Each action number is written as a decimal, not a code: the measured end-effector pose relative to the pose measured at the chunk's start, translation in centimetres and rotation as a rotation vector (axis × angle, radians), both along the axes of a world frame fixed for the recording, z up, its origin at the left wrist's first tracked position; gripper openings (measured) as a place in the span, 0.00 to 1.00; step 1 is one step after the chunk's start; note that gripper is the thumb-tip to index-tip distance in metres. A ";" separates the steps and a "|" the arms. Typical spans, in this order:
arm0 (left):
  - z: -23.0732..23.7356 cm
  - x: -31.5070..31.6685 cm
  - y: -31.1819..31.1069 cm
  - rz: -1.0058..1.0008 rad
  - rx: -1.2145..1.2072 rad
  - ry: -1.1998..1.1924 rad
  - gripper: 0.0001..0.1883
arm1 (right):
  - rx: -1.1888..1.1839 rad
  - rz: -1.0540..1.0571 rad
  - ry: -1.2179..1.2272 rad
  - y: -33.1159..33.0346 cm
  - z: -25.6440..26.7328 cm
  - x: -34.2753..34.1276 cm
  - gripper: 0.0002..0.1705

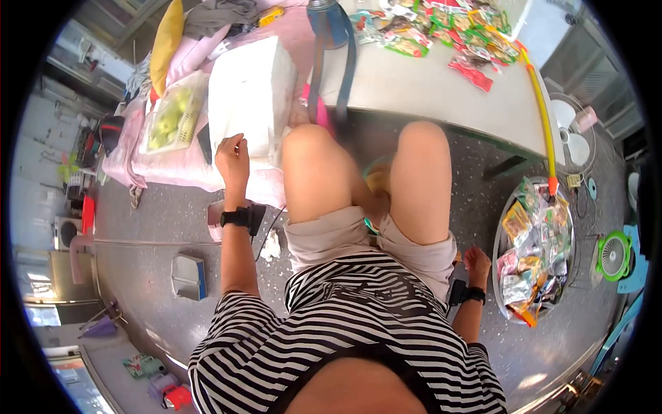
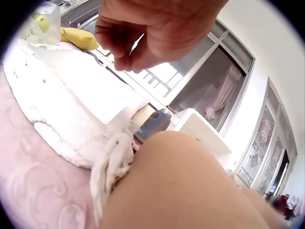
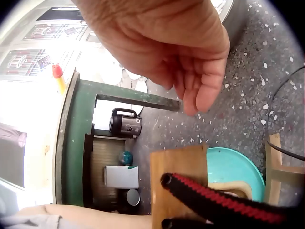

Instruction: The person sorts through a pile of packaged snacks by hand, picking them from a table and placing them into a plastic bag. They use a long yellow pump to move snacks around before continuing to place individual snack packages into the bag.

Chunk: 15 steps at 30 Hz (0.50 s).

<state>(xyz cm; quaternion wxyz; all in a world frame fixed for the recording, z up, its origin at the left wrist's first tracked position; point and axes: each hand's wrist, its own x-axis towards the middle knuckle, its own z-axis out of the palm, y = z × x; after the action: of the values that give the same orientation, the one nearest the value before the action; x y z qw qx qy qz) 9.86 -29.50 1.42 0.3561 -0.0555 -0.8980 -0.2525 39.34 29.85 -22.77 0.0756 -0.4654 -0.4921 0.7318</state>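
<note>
My left hand (image 1: pixel 233 162) is raised by the near end of a white bundle (image 1: pixel 252 96) on the pink-covered surface. Its fingers curl loosely toward the thumb in the left wrist view, with nothing seen between them. A knotted part of the white bundle (image 2: pixel 71 105) hangs beside my knee there. My right hand (image 1: pixel 477 261) hangs low at my side, left of a round metal tray (image 1: pixel 498 241) heaped with small colourful packets (image 1: pixel 534 238). Seen from the right wrist, the right hand (image 3: pixel 190 62) has loosely bent fingers and holds nothing, above the speckled floor.
More packets (image 1: pixel 420 34) lie across the white table (image 1: pixel 414 86), with a blue strapped bottle (image 1: pixel 329 27) at its left. A yellow stick (image 1: pixel 541 117) leans over its right edge. A basket (image 1: pixel 172 117) of green fruit stands left. Below are a wooden seat (image 3: pixel 178 167) and turquoise basin (image 3: pixel 233 160).
</note>
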 end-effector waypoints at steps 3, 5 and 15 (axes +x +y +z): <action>-1.1 -2.3 -3.4 0.110 -0.200 -0.018 0.11 | 0.004 0.064 -0.002 0.0 -0.5 -0.4 0.14; -1.5 -4.2 -4.2 0.123 -0.353 -0.088 0.14 | -0.012 0.081 0.025 -0.2 -1.0 -0.5 0.13; -3.7 -8.7 -5.1 0.109 -0.257 -0.401 0.08 | 0.061 0.036 0.015 -1.6 2.9 -0.7 0.15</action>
<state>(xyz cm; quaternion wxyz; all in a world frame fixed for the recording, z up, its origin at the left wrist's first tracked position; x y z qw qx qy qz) 1.17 -34.59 -2.30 0.1739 -0.0006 -0.9771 -0.1228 38.66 28.23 -19.86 0.0803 -0.4487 -0.5217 0.7212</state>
